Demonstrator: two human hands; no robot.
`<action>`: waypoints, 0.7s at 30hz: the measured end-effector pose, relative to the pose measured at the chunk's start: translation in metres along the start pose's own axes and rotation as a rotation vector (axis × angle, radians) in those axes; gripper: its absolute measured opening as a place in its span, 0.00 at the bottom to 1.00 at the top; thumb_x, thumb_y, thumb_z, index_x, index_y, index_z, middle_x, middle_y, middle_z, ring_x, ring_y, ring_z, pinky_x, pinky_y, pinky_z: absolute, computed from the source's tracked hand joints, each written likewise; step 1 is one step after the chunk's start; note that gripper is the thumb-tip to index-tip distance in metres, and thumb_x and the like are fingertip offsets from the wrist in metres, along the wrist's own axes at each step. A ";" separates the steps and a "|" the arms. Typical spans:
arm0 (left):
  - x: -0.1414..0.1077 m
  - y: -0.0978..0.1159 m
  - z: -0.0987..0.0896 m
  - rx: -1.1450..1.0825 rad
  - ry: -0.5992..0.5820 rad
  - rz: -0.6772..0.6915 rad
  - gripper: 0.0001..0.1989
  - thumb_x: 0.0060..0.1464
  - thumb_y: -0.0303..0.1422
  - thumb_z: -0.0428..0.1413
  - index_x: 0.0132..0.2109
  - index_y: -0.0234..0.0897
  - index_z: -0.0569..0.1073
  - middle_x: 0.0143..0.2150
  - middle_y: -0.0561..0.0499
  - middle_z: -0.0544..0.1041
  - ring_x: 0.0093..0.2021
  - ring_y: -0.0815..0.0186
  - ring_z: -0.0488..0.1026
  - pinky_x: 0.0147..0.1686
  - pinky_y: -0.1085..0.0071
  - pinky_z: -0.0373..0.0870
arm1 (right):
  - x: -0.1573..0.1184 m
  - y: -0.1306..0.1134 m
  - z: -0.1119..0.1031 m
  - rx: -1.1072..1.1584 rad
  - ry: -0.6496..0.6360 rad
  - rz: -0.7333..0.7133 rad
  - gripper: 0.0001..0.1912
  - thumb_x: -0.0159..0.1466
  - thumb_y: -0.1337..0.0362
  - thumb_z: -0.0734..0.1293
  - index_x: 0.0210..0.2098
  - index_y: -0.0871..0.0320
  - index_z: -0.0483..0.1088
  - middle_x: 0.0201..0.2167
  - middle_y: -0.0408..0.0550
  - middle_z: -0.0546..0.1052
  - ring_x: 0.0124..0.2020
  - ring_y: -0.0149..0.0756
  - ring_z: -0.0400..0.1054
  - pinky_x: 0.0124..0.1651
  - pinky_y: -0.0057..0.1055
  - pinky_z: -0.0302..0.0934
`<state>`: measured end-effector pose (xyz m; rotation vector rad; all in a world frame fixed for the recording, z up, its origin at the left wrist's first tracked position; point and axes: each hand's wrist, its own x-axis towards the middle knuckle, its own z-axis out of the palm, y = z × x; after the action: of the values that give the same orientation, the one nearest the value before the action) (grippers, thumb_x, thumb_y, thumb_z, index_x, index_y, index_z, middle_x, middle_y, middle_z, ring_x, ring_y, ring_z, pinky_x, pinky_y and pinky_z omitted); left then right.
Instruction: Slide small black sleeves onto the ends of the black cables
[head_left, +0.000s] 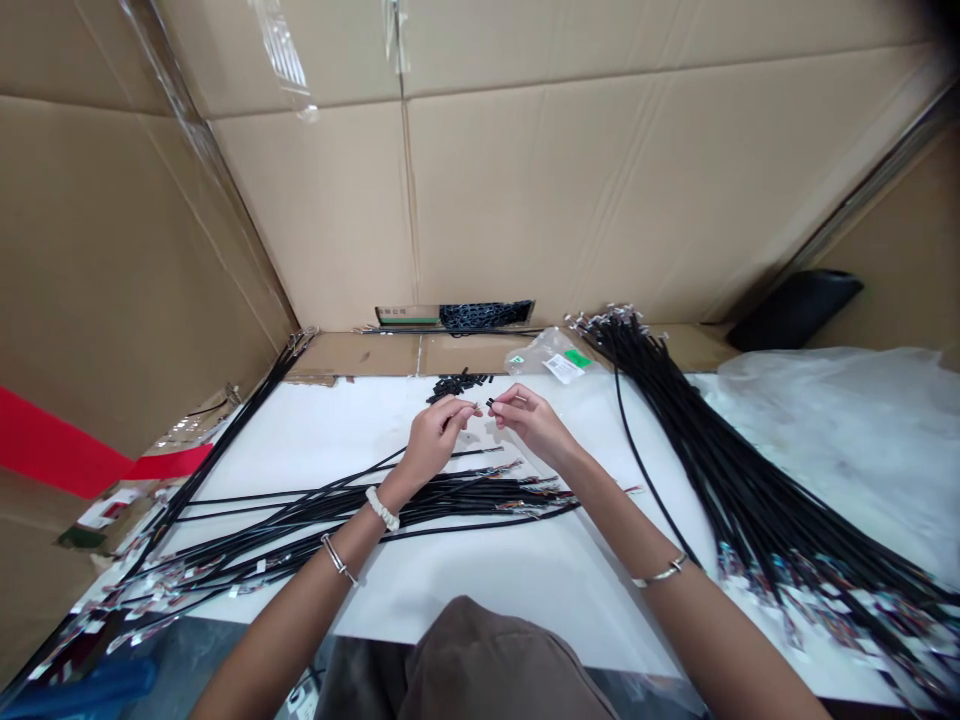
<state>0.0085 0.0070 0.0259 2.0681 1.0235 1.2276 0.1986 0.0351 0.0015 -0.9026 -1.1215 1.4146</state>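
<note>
My left hand (439, 432) is closed in a pinch, with thin wire ends (478, 409) sticking out past its fingertips. Facing it, a short black tube piece (490, 403) is pinched between the thumb and finger of my right hand (527, 418). A small gap separates the tube piece from the wires. Just beyond both hands lies a pile of short black tube pieces (454, 386). Under my left wrist, black cables (450, 503) run across the white table (465, 585), their coloured wire ends pointing right.
A thick bundle of black cables (690, 425) lies on the right, near crumpled clear plastic (847, 430). A clear bag with a label (562, 367) sits at the back. Cardboard walls (510, 190) enclose the table; more cables (247, 400) lean along the left.
</note>
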 end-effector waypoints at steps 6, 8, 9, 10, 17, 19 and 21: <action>-0.009 -0.015 -0.001 0.213 -0.036 0.108 0.13 0.67 0.34 0.46 0.46 0.36 0.75 0.38 0.49 0.76 0.37 0.68 0.71 0.39 0.73 0.65 | -0.017 -0.003 0.016 0.189 -0.015 0.076 0.18 0.46 0.60 0.78 0.29 0.56 0.68 0.27 0.41 0.74 0.29 0.28 0.68 0.37 0.29 0.62; -0.011 -0.016 -0.002 0.279 -0.057 0.128 0.14 0.67 0.34 0.45 0.47 0.37 0.74 0.38 0.49 0.76 0.37 0.68 0.72 0.38 0.74 0.65 | -0.018 -0.003 0.019 0.214 -0.024 0.081 0.17 0.47 0.61 0.78 0.33 0.55 0.70 0.27 0.40 0.74 0.30 0.27 0.67 0.38 0.28 0.62; -0.011 -0.015 -0.002 0.302 -0.061 0.133 0.14 0.67 0.34 0.44 0.47 0.37 0.74 0.38 0.49 0.76 0.37 0.68 0.72 0.38 0.74 0.65 | -0.018 -0.002 0.019 0.217 -0.026 0.082 0.17 0.47 0.62 0.77 0.35 0.55 0.71 0.27 0.40 0.74 0.30 0.27 0.67 0.38 0.28 0.62; -0.011 -0.015 -0.003 0.319 -0.060 0.141 0.14 0.67 0.34 0.44 0.46 0.37 0.74 0.38 0.49 0.76 0.37 0.68 0.72 0.38 0.74 0.66 | -0.018 -0.001 0.019 0.215 -0.023 0.086 0.18 0.48 0.62 0.77 0.37 0.55 0.73 0.28 0.41 0.75 0.31 0.27 0.67 0.39 0.27 0.62; -0.012 -0.019 -0.003 0.449 -0.043 0.257 0.13 0.66 0.28 0.43 0.45 0.36 0.72 0.40 0.47 0.77 0.41 0.65 0.75 0.40 0.72 0.68 | -0.020 -0.002 0.020 0.278 -0.035 0.235 0.11 0.49 0.65 0.74 0.33 0.58 0.74 0.29 0.44 0.73 0.30 0.27 0.65 0.33 0.25 0.60; -0.013 -0.021 -0.002 0.506 -0.036 0.263 0.13 0.66 0.26 0.43 0.46 0.36 0.72 0.39 0.48 0.78 0.39 0.65 0.75 0.38 0.72 0.68 | -0.022 -0.004 0.022 0.319 -0.089 0.317 0.10 0.50 0.66 0.73 0.33 0.58 0.73 0.28 0.44 0.73 0.28 0.26 0.63 0.30 0.24 0.58; -0.014 -0.022 -0.002 0.552 -0.039 0.264 0.12 0.65 0.25 0.44 0.46 0.36 0.72 0.38 0.49 0.78 0.38 0.65 0.75 0.36 0.73 0.67 | -0.024 -0.005 0.025 0.339 -0.125 0.377 0.08 0.52 0.66 0.72 0.32 0.59 0.73 0.28 0.44 0.72 0.25 0.25 0.60 0.27 0.23 0.55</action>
<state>-0.0049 0.0087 0.0033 2.7105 1.2001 1.1022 0.1798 0.0072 0.0121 -0.8142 -0.7892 1.9257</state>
